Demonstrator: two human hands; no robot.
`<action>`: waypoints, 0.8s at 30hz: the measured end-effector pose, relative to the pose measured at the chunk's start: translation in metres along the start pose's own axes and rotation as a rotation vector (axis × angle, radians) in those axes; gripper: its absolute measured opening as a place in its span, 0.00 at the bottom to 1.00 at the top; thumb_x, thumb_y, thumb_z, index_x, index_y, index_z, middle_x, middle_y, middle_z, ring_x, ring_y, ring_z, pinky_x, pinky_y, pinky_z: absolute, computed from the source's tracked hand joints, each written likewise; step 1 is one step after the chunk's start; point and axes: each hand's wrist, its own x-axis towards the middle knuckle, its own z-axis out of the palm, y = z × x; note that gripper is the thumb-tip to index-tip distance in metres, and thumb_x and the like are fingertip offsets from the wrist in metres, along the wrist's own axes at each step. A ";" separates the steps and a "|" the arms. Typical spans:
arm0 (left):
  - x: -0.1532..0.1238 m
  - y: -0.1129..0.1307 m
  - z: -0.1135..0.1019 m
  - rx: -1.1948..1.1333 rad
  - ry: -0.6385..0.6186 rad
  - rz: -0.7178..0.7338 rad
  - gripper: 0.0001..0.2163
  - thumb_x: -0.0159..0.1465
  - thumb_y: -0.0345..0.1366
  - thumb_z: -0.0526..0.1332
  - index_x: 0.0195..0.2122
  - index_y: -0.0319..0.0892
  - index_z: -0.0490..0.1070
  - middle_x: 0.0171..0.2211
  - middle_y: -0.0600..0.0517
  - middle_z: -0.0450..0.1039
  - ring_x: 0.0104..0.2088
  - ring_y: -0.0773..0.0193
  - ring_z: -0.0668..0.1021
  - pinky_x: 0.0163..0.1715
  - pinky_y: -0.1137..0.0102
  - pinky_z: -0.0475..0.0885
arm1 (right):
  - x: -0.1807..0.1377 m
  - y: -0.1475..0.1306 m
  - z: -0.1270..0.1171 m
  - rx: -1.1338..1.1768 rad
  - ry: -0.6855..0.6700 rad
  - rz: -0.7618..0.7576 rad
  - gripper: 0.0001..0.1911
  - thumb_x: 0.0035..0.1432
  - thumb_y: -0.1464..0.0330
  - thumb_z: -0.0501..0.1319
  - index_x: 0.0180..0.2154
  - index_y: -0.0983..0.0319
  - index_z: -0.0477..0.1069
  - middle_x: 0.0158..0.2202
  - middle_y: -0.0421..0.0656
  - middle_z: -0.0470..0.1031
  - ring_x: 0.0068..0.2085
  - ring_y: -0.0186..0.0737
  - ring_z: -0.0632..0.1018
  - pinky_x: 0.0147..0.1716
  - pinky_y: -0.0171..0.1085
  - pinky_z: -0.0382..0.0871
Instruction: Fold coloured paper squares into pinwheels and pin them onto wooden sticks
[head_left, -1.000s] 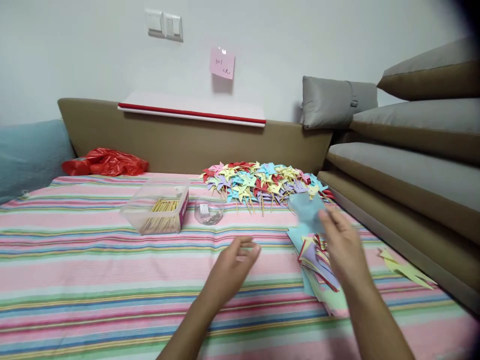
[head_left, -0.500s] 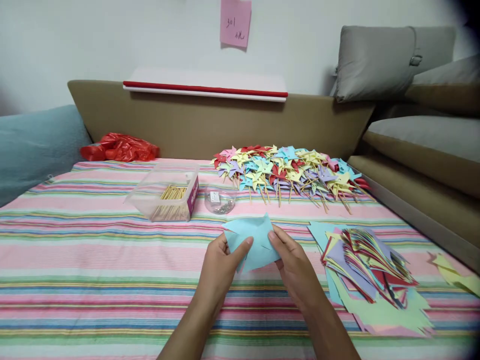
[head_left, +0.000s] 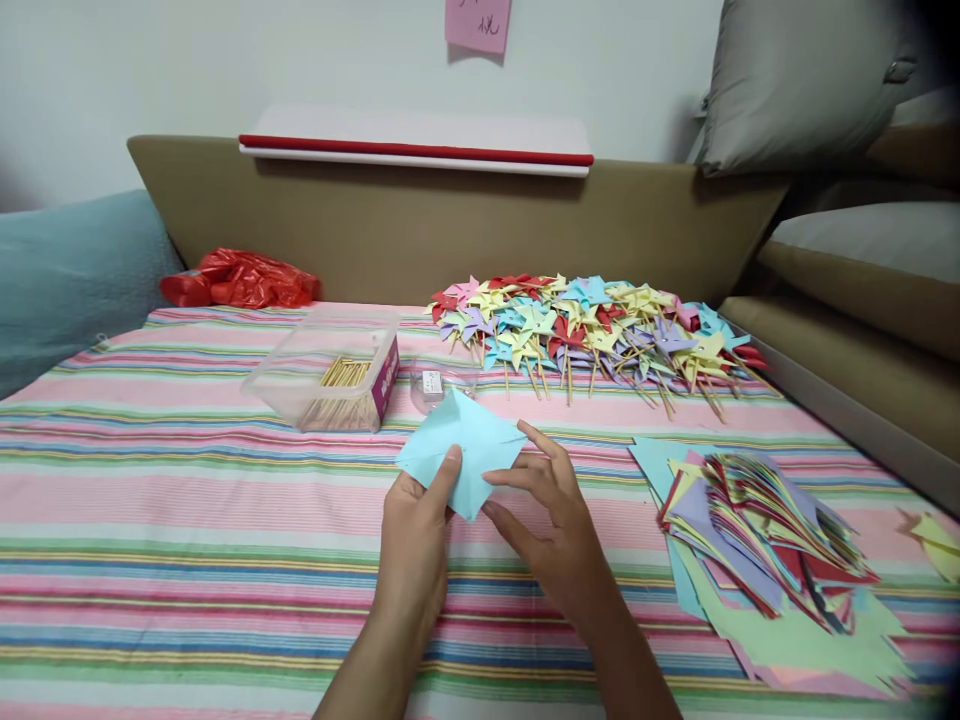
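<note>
A light blue paper square [head_left: 463, 448] is held above the striped cloth [head_left: 187, 520] in the middle of the view. My left hand [head_left: 415, 530] pinches its lower left edge with thumb and fingers. My right hand [head_left: 551, 525] touches its right side with fingers partly spread, the forefinger along the paper's edge. A stack of cut coloured papers [head_left: 757, 530] lies to the right of my right hand. A heap of finished paper pinwheels on sticks [head_left: 592, 325] lies beyond.
A clear plastic box of wooden sticks [head_left: 337, 385] and a small clear round tub [head_left: 439, 385] stand behind the paper. A red plastic bag [head_left: 244, 280] lies at the far left. Brown cushions [head_left: 847, 290] border the right side. A yellow paper scrap [head_left: 934, 535] lies at the right edge.
My right hand lifted the blue paper off the stack and brought it to the middle. My left hand took hold of it and the paper turned. The view tilted down.
</note>
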 end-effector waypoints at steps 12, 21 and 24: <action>-0.009 -0.011 -0.006 0.226 -0.164 0.018 0.13 0.64 0.45 0.65 0.40 0.39 0.77 0.35 0.49 0.79 0.32 0.63 0.77 0.35 0.70 0.72 | 0.004 -0.001 0.001 0.177 0.156 0.228 0.10 0.61 0.57 0.65 0.33 0.55 0.81 0.53 0.47 0.73 0.61 0.55 0.70 0.50 0.47 0.74; -0.017 -0.012 -0.004 0.307 -0.168 0.027 0.12 0.63 0.44 0.67 0.37 0.40 0.73 0.28 0.54 0.75 0.32 0.65 0.77 0.33 0.72 0.72 | 0.004 -0.009 -0.001 0.274 0.248 0.259 0.07 0.57 0.62 0.69 0.31 0.58 0.77 0.45 0.43 0.72 0.33 0.34 0.77 0.34 0.37 0.74; -0.017 -0.010 -0.002 0.285 -0.164 0.030 0.12 0.62 0.43 0.69 0.37 0.40 0.74 0.25 0.56 0.73 0.30 0.67 0.77 0.32 0.74 0.72 | 0.003 -0.011 0.000 0.268 0.250 0.246 0.06 0.57 0.64 0.69 0.31 0.58 0.77 0.41 0.41 0.72 0.32 0.34 0.77 0.33 0.36 0.74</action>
